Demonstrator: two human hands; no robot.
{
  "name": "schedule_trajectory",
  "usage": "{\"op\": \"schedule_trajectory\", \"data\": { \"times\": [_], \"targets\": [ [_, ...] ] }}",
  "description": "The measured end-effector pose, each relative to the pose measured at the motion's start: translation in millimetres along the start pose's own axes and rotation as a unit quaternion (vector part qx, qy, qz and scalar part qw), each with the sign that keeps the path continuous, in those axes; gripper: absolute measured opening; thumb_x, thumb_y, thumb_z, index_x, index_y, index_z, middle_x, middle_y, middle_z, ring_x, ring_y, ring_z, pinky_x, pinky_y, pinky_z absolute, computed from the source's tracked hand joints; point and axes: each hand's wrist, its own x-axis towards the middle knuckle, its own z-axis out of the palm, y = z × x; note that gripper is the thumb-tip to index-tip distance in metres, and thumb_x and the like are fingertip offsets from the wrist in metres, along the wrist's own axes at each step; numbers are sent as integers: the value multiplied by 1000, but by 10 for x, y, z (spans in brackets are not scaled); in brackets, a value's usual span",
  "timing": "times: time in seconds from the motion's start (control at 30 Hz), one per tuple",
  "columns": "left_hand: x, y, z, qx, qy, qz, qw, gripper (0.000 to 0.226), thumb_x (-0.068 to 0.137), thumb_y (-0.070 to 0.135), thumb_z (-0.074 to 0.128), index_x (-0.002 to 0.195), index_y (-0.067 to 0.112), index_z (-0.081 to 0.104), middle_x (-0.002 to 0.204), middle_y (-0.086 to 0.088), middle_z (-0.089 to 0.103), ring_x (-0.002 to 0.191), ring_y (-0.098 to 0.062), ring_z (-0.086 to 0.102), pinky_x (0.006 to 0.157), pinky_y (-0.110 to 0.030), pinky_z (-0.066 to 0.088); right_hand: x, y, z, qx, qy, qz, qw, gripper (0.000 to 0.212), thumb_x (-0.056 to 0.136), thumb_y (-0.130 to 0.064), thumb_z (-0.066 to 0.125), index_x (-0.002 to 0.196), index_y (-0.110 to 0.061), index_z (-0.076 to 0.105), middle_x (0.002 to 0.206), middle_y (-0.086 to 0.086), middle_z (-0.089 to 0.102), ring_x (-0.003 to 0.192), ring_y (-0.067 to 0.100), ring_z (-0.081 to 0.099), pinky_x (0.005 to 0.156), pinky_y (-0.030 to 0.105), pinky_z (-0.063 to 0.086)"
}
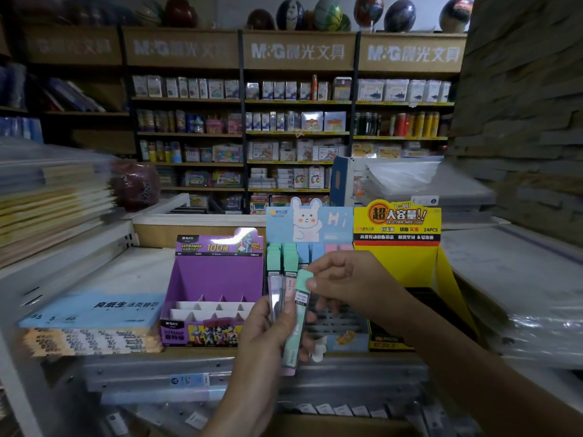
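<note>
My left hand grips a small bundle of slim pencil-lead cases upright in front of the shelf. The front one is a mint green case; a pink case and a clear case stand behind it. My right hand pinches the top end of the mint green case between thumb and fingers. Right behind the hands stands the blue rabbit display box with rows of green, blue and pink cases in its slots.
A purple display box with white dividers stands to the left, a yellow display box to the right. Blue paper packs lie at the left shelf edge. Stacked notebooks fill the left; stocked shelves line the back.
</note>
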Motion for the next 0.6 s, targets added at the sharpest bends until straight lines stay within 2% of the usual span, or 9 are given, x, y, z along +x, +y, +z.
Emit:
{"op": "schedule_trajectory", "data": {
  "times": [0.13,0.23,0.33,0.43,0.47,0.53,0.6],
  "targets": [
    [9,9,-45,-12,-3,4,1000,21,87,33,67,102,20,75,98,-21,76,77,-32,74,57,-33,58,4,-19,-7,89,-16,4,996,15,85,-5,76,96,-1,67,79,26,72,63,27,70,50,28,53],
    [15,55,-147,-2,9,21,1000,19,89,31,65,101,23,77,103,-20,77,91,-37,75,69,-41,61,56,-59,-28,114,14,0,993,12,87,-6,74,96,-4,66,76,27,69,55,24,64,46,27,49],
    [16,145,-270,-17,41,36,998,14,86,27,67,90,19,77,96,-22,76,82,-32,77,65,-35,62,142,-93,-64,120,66,-19,990,12,89,-7,71,99,-4,64,70,19,69,51,21,63,46,26,48],
    [1,238,-387,-24,57,33,998,25,90,25,64,104,5,67,95,-25,76,84,-36,77,60,-32,61,234,-91,-59,116,112,-49,986,12,90,-5,70,101,-5,64,70,16,69,60,27,64,62,40,51],
    [-8,263,-426,-17,65,36,997,25,92,25,63,104,4,65,92,-22,76,77,-33,77,54,-31,59,260,-83,-45,95,122,-60,986,12,91,-5,70,102,-6,64,70,15,69,61,28,64,64,41,52],
    [-32,286,-487,14,78,49,996,19,96,27,64,97,9,67,82,-15,72,55,-20,66,40,-26,46,307,-68,2,49,128,-85,987,13,91,-5,69,102,-9,64,70,11,70,63,30,68,63,37,57],
    [-44,283,-539,39,92,61,993,17,96,31,64,89,15,69,75,-10,65,46,-11,49,37,-20,33,341,-47,63,19,122,-101,987,13,91,-3,69,101,-10,64,72,9,69,67,32,71,61,31,58]
  ]
}}
